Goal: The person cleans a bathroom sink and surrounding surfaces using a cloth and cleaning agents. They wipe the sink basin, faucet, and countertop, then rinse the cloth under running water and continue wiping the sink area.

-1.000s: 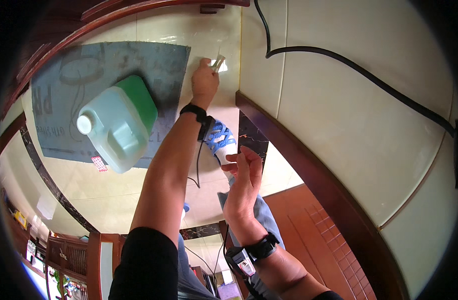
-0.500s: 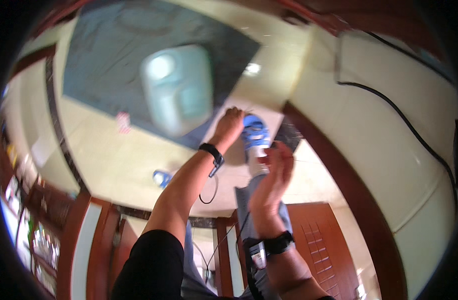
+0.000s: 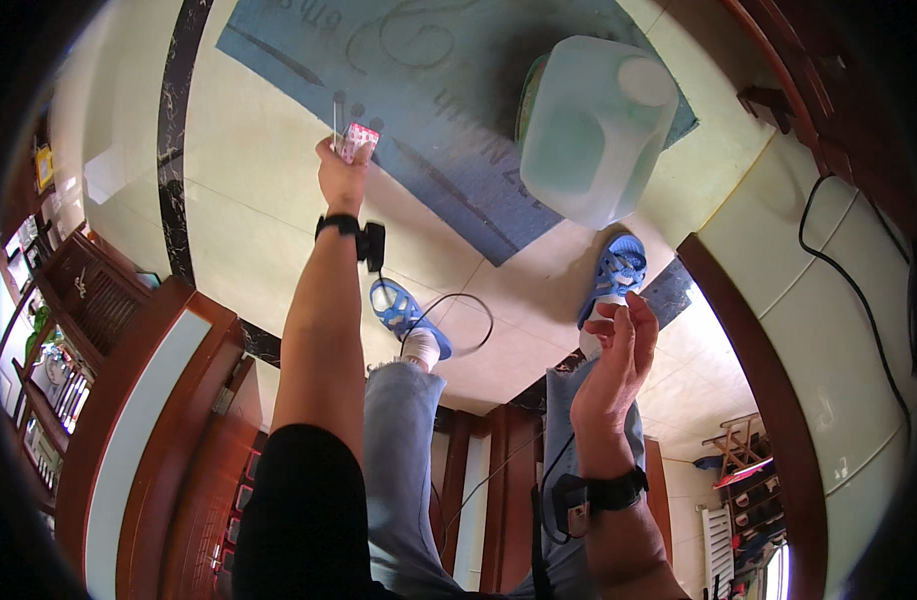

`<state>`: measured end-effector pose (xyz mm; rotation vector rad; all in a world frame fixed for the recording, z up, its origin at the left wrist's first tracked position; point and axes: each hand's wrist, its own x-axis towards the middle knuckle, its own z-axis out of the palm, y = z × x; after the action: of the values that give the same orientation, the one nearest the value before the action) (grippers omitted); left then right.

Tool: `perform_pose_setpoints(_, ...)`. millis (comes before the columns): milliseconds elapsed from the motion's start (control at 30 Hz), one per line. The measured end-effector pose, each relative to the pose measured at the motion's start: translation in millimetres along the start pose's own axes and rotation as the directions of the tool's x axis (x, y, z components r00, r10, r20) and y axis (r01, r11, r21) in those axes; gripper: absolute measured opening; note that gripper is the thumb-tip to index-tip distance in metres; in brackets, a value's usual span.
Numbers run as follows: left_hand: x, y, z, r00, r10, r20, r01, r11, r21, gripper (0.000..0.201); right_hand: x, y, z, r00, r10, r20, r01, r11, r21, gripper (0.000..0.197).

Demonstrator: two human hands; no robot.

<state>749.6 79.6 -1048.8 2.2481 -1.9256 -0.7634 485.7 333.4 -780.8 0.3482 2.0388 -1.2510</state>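
My left hand (image 3: 342, 172) is stretched far forward and pinches a small pink and white packet (image 3: 356, 141) over the pale tiled floor. My right hand (image 3: 619, 355) hangs nearer to me above my right foot; its fingers are loosely curled with thumb and fingertips close, and nothing can be seen in them. Both wrists wear black bands. A large translucent greenish plastic jug (image 3: 596, 125) stands on a blue floor mat (image 3: 449, 90) ahead of my right hand.
My feet are in blue sandals (image 3: 409, 313) on the tiles. A thin black cable (image 3: 459, 305) loops by the left foot. Dark wooden door frames (image 3: 769, 400) run on the right, wooden shelving (image 3: 69, 340) on the left, and a black cord (image 3: 859, 290) crosses the right floor.
The view has swung, so the jug and mat now sit upper right. My left arm has swept to the left, away from the jug. The right hand stays low near my leg.
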Motion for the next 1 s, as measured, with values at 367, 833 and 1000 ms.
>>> perform_pose_setpoints(367, -99, 135, -65, 0.895, 0.118, 0.430, 0.267, 0.631, -0.729, 0.023, 13, 3, 3, 0.998, -0.027, -0.058, 0.033, 0.994, 0.100, 0.022)
perform_pose_setpoints(833, -160, 339, -56, 0.750, 0.436, 0.497, -0.254, 0.884, -0.391, 0.028, 24, -15, -7, 0.989, 0.110, -0.097, -0.078, 0.954, 0.289, 0.024)
perform_pose_setpoints(1000, -177, 386, -32, 0.679, 0.514, 0.524, -0.284, 0.842, -0.458, 0.030, 33, -18, -25, 0.976, 0.148, -0.159, -0.077, 0.920, 0.383, 0.026)
